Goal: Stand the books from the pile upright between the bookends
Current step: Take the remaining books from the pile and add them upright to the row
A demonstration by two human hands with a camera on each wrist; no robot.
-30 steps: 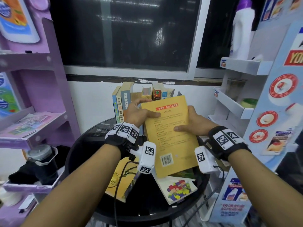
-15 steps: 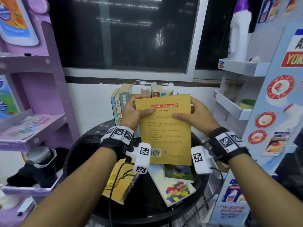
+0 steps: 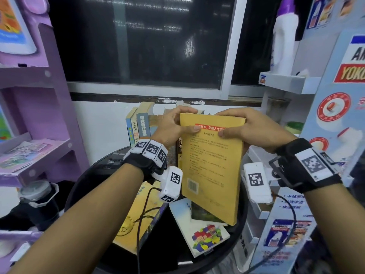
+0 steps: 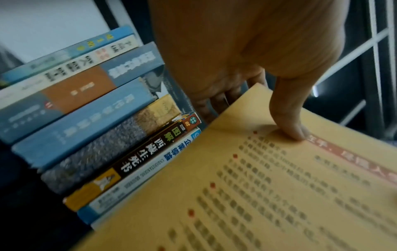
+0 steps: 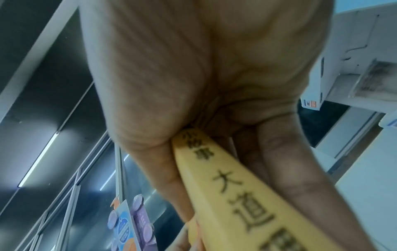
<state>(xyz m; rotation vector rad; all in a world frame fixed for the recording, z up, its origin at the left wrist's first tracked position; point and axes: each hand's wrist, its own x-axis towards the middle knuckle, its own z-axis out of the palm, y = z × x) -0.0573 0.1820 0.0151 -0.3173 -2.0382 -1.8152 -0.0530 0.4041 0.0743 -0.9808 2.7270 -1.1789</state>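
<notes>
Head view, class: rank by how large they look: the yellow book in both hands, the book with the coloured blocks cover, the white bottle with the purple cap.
1. yellow book, though it is nearest the camera
2. coloured blocks book
3. white bottle, farthest away and partly cut off

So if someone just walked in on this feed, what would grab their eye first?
The yellow book, held nearly upright at centre by the left hand and right hand, both gripping its top edge. Behind it, the row of standing books at the back of the round black table; below it, a flat book with coloured blocks.
</notes>
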